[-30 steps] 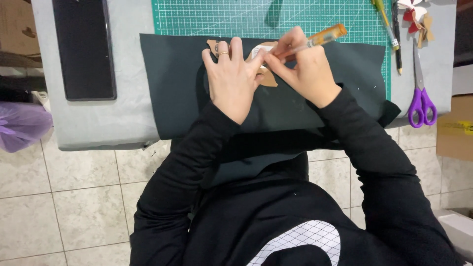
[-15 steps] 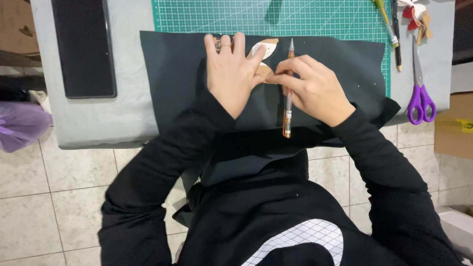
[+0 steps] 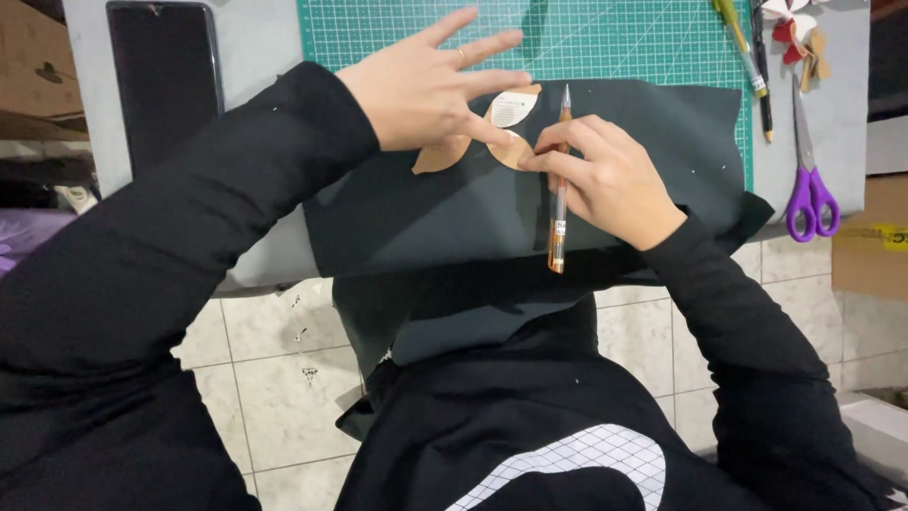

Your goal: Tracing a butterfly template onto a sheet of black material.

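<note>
On top of the dark fabric (image 3: 605, 203) the left hand (image 3: 426, 90) is lying flat, fingers spread, pinning a tan paper template (image 3: 492, 132), while the right hand (image 3: 605, 180) is pinching an orange pen (image 3: 560, 189) beside it, near purple scissors (image 3: 811, 189).

Under the fingers (image 3: 492, 128) lies matt dark cloth (image 3: 454, 208), soft-looking and smooth, with tan card shapes (image 3: 440, 156) (paper or thin board, dull finish) on it. Between the other hand's fingertips, the pen (image 3: 559, 203) looks like glossy orange plastic.
</note>
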